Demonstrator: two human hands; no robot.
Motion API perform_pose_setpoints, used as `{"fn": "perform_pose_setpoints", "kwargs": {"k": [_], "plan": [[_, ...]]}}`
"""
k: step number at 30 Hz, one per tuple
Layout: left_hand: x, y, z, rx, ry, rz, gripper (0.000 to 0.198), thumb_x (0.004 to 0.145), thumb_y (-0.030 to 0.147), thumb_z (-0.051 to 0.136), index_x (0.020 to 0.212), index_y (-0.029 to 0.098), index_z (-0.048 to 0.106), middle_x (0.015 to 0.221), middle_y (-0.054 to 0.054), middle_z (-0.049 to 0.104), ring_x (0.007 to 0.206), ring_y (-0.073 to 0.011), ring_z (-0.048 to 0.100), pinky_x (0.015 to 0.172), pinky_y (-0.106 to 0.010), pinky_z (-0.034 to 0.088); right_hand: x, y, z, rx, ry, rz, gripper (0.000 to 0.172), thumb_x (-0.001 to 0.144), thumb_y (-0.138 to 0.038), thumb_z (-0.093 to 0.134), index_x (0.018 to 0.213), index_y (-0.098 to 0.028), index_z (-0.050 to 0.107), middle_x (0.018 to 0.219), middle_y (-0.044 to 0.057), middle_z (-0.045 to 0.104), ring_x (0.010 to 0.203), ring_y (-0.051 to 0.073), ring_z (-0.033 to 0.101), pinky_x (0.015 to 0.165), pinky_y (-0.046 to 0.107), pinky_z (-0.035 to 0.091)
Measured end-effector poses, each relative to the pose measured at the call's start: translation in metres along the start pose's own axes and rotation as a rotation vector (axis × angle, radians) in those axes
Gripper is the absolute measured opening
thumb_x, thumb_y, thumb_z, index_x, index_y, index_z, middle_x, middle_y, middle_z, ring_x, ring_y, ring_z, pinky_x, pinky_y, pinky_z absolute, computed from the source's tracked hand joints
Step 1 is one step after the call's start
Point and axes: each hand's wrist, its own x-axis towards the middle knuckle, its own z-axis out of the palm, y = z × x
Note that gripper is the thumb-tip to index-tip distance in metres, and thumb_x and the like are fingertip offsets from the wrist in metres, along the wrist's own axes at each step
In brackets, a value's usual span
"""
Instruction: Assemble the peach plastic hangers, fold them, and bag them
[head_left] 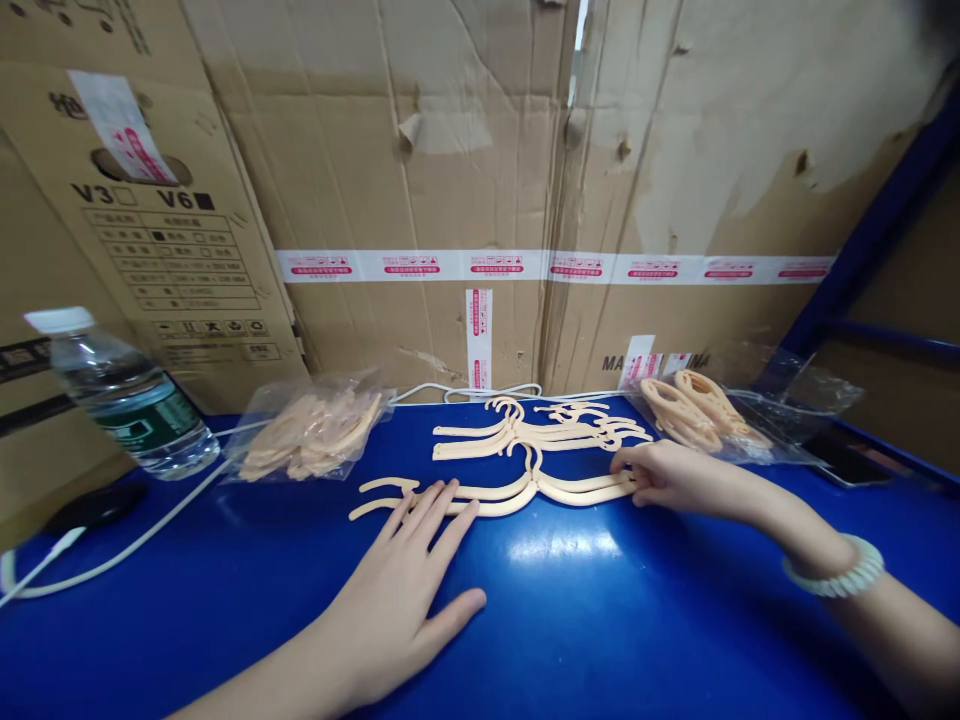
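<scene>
The left hand (pixel 405 590) lies flat, palm down, on the glossy blue table top (pixel 585 640). Its forearm comes in from the lower edge, the fingers are stretched and slightly fanned, and the thumb is out to the side. It grips nothing; its fingertips (pixel 448 490) reach the left arm of the near stack of cream plastic hangers (pixel 525 490). The right hand (pixel 667 475) comes in low from the right, a pale beaded bracelet (pixel 832 572) on its wrist. Its fingers curl over and its thumb sits under the stack's right tip, closed on it. The hands are well apart, one at each end of the stack.

The hangers are thin, smooth and curved, with small hooks at the middle, and lie flat on the table. Just behind them is a looser pile of the same cream hangers (pixel 540 432). A crinkled clear plastic bag of hangers (pixel 311 432) lies to the left and another clear bag of hangers (pixel 705 412) to the right. Farther left a clear water bottle with a green label and white cap (pixel 127 395) stands beside a thin white cable (pixel 150 522). Creased brown cardboard boxes (pixel 420 150), banded with white and red tape, close off the back.
</scene>
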Motion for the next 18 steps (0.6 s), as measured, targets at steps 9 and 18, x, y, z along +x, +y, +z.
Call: {"fn": "perform_pose_setpoints", "kwargs": {"k": [9, 18], "plan": [[-0.001, 0.001, 0.001, 0.033, 0.040, 0.022, 0.068, 0.094, 0.055, 0.043, 0.152, 0.028, 0.020, 0.156, -0.010, 0.029, 0.140, -0.0344, 0.033, 0.110, -0.055, 0.035, 0.001, 0.017, -0.002, -0.074, 0.014, 0.073, 0.029, 0.071, -0.016, 0.065, 0.101, -0.018, 0.064, 0.068, -0.002, 0.060, 0.064, 0.017, 0.057, 0.054, 0.024, 0.034], [0.002, 0.004, -0.006, 0.024, 0.002, 0.016, 0.065, 0.094, 0.056, 0.042, 0.150, 0.025, 0.028, 0.154, -0.014, 0.033, 0.138, -0.0370, 0.036, 0.107, -0.058, 0.036, 0.000, 0.021, -0.004, -0.090, 0.035, 0.097, 0.020, 0.069, -0.021, 0.066, 0.088, -0.019, 0.064, 0.065, 0.000, 0.063, 0.063, 0.018, 0.059, 0.053, 0.024, 0.035]]}}
